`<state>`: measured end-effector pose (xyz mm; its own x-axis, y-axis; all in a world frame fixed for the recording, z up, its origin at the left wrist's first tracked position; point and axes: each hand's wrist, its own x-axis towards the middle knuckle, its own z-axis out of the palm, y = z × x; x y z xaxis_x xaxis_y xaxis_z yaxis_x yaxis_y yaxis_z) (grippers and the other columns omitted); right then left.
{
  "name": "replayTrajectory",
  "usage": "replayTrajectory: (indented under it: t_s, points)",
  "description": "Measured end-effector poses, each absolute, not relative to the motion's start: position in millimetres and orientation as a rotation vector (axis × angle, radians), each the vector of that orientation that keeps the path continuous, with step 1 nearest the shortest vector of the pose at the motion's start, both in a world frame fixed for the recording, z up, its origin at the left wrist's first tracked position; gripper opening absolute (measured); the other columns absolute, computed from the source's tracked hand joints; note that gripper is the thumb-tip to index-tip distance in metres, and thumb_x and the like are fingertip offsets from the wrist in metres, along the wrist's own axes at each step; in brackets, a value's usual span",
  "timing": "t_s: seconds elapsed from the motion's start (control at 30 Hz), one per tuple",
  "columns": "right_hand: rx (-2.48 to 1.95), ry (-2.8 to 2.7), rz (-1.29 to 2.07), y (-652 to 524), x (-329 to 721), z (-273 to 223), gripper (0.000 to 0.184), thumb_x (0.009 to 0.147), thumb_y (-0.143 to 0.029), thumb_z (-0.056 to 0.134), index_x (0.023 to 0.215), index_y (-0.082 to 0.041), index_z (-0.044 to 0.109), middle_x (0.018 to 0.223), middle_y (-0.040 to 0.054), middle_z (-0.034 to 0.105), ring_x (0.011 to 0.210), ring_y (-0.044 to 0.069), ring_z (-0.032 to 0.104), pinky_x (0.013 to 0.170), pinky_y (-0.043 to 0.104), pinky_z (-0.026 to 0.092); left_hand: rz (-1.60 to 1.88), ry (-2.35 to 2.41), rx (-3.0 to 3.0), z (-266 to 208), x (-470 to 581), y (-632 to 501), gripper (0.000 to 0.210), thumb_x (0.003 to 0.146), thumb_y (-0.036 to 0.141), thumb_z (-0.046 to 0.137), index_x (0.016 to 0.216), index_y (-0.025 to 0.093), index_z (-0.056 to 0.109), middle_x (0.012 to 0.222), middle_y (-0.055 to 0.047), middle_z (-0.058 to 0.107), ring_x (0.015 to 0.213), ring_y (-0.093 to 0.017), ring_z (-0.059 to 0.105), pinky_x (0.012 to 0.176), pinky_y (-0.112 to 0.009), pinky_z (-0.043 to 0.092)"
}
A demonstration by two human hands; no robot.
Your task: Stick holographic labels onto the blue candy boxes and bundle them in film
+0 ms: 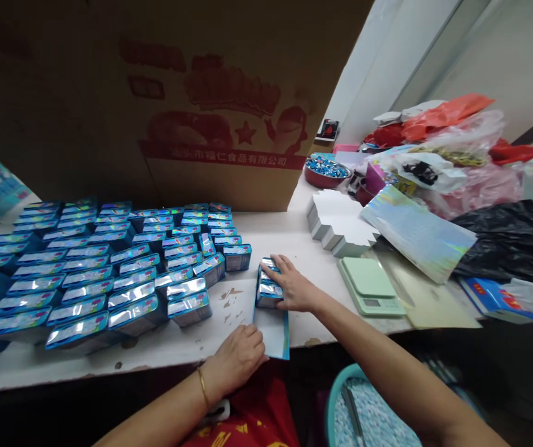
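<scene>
My right hand (294, 284) reaches over two blue packs (270, 292), with thumb and fingers around them. They sit at the far end of a flat card box (270, 332), white inside with a blue shiny edge. At the near end of this card, by the table's front edge, is my left hand (241, 355); its fingers are curled and the fingertips hold the card's left side. To the left, many similar blue packs (131, 313) stand in close rows, the nearest single one (189, 308) a short way from my hands.
A large brown carton (229, 180) rises behind the packs. On the right are stacked white cards (340, 217), a green scale (371, 285), a silvery sheet (419, 233), plastic bags (461, 130) and a red bowl (324, 177) of small wrapped pieces. A turquoise tub (335, 397) stands below the table.
</scene>
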<state>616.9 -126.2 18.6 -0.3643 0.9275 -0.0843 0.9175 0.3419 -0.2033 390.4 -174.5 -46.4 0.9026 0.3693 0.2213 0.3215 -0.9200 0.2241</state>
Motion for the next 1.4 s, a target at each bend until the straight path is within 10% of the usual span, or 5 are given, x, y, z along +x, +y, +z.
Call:
replayTrajectory:
  t_s: [0.2,0.4,0.53,1.1,1.4]
  points:
    - [-1.695,-2.422,0.534,-76,605,36,0.094,0.067,-0.057,0.058,0.14,-0.027,0.008,0.147,0.0112,0.002,0.133,0.032,-0.001,0.101,0.058,0.008,0.497,0.554,2.724,-36,380,-172,0.02,0.082,0.033,0.049,0.093,0.017,0.053,0.104,-0.008,0.054,0.098,-0.02,0.047,0.083,-0.035,0.042]
    - [-1.878,-2.255,0.735,-15,561,29,0.126,0.048,-0.04,0.078,0.14,-0.013,-0.005,0.144,0.0225,-0.007,0.132,0.033,-0.003,0.104,0.048,0.015,1.036,0.944,2.574,-41,335,-170,0.034,0.077,0.017,0.054,0.11,0.018,0.046,0.106,-0.009,0.051,0.103,-0.02,0.046,0.09,-0.037,0.04]
    - [-1.712,-2.352,0.338,-43,530,30,0.098,0.065,-0.032,0.066,0.14,-0.022,0.003,0.147,0.0116,-0.005,0.132,0.031,-0.007,0.104,0.053,0.006,1.429,1.462,2.21,-43,296,-167,0.055,0.072,0.02,0.062,0.121,0.019,0.039,0.117,-0.012,0.044,0.113,-0.025,0.042,0.097,-0.044,0.034]
    - [-1.561,-2.576,0.363,-76,463,8,0.123,0.045,-0.056,0.072,0.14,-0.017,0.006,0.146,0.0171,0.003,0.131,0.036,0.002,0.102,0.054,0.008,1.132,1.396,1.799,-46,288,-145,0.089,0.073,0.033,0.06,0.14,0.022,0.003,0.147,-0.012,0.01,0.133,-0.026,0.014,0.107,-0.044,0.019]
    - [-1.567,-2.628,-0.069,-64,471,32,0.039,0.082,-0.011,0.039,0.119,-0.018,0.048,0.107,0.0113,0.053,0.098,0.023,0.046,0.082,0.036,0.038,1.14,1.41,1.857,-60,283,-135,0.071,0.077,0.029,0.054,0.137,0.019,0.017,0.139,-0.015,0.03,0.127,-0.025,0.03,0.104,-0.045,0.026]
